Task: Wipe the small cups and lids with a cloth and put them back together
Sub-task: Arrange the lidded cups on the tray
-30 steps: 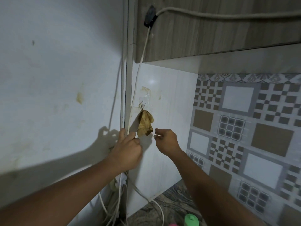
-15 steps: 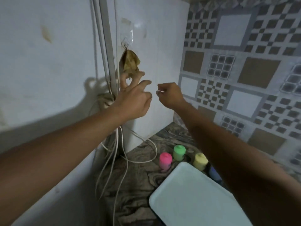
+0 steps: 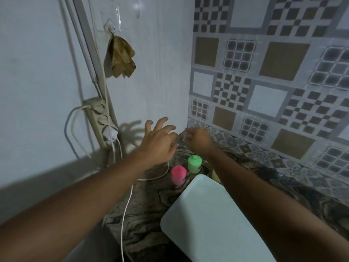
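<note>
After both dropped from the hanging cloth (image 3: 120, 57), left hand (image 3: 159, 143) spreads open, right hand (image 3: 198, 139) stays fisted.

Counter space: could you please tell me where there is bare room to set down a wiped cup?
Bare counter lies between the white cable and the tray, and in a strip along the tiled wall beyond the right forearm. It is crowded at the tray's far end, around the pink cup and green cup.
</note>
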Available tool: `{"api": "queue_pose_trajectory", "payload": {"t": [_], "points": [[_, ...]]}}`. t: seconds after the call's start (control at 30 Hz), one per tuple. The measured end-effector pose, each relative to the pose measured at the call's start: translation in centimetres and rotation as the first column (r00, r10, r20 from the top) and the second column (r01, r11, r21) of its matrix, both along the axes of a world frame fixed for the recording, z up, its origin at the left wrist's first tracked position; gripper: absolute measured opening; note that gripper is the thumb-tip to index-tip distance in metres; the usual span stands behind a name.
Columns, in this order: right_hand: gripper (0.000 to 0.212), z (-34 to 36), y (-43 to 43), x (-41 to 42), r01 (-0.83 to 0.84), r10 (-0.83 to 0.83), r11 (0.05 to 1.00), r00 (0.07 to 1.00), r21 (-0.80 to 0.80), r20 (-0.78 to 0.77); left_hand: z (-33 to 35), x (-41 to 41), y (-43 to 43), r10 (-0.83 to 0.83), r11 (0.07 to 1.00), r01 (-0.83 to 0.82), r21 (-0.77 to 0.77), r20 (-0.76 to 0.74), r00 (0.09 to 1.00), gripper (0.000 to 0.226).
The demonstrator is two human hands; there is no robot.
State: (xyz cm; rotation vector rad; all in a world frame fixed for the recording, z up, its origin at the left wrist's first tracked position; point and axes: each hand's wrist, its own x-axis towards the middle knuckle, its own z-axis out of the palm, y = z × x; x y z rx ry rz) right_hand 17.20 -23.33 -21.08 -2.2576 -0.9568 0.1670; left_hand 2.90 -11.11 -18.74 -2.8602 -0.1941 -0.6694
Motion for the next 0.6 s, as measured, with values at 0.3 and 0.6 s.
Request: {"api": "queue_pose_trajectory", "payload": {"t": [0.3, 0.6], "points": [[0.081, -11.6, -2.4, 2.0, 0.119, -0.112, 0.961, 0.993, -0.249, 0.041, -12.4, 3.7, -1.4, 0.064, 0.875, -0.239, -0.42, -0.389, 0.919, 0.095], [0.085, -16.1, -1.6, 3.1, 0.156, -0.184, 0.956, 0.979, -0.249, -0.092, -17.2, 4.4, -1.4, -0.009, 0.783, -0.226, -0.58, -0.373, 0.928, 0.073]]}}
